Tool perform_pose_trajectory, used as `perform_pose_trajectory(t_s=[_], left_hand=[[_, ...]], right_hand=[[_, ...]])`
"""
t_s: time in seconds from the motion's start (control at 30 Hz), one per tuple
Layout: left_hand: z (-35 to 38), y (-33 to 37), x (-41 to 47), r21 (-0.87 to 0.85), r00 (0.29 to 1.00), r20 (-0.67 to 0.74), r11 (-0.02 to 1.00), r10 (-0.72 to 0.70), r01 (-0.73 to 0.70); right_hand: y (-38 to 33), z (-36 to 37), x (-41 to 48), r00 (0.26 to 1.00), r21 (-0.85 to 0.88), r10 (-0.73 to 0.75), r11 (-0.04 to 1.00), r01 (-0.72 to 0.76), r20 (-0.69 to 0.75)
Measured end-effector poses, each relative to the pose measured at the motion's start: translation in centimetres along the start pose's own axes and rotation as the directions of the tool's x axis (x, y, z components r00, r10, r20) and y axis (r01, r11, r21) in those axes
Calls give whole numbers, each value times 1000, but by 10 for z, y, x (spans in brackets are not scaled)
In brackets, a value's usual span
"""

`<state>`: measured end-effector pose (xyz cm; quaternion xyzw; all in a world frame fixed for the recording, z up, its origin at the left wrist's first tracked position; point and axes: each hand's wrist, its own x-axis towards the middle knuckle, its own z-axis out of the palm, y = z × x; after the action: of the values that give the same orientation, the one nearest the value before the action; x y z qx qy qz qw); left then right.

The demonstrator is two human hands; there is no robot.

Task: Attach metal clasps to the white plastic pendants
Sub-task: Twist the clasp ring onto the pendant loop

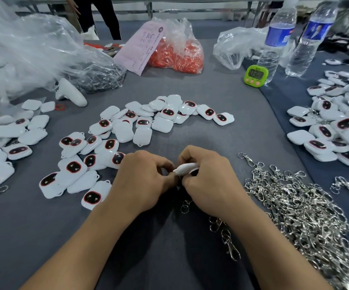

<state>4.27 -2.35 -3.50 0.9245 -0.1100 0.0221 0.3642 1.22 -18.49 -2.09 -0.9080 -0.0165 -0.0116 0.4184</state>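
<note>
My right hand [208,183] grips a white plastic pendant [185,168] edge-on at the middle of the grey table. My left hand [146,178] meets it from the left, fingertips pinched at the pendant's lower tip. A metal clasp [185,206] with small rings hangs below the two hands; where it joins is hidden by my fingers. Loose white pendants with dark red-rimmed faces [127,130] lie spread ahead and to the left. A big heap of silver clasps [299,208] lies at my right.
More pendants pile up at the right edge [337,126] and the left edge [0,151]. Behind stand a green timer [255,75], two water bottles [276,40], a bag of red parts [177,53] and clear plastic bags [29,51]. A person stands at the far side.
</note>
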Motion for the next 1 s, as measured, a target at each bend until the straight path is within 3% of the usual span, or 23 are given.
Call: perform_pose_trajectory(t_s=[0.47, 0.7, 0.83, 1.0], left_hand=[[-1, 3, 2, -7, 998, 52, 999, -35, 35], [0, 8, -3, 168, 996, -70, 985, 54, -41], [2, 12, -5, 297, 993, -69, 952, 95, -71], [2, 12, -4, 254, 993, -39, 962, 115, -101]], right_hand=[[0, -4, -1, 998, 27, 50, 998, -49, -33], [6, -3, 2, 990, 60, 63, 997, -56, -122], [12, -7, 4, 971, 46, 33, 999, -23, -236], [16, -6, 6, 985, 68, 35, 997, -24, -171]])
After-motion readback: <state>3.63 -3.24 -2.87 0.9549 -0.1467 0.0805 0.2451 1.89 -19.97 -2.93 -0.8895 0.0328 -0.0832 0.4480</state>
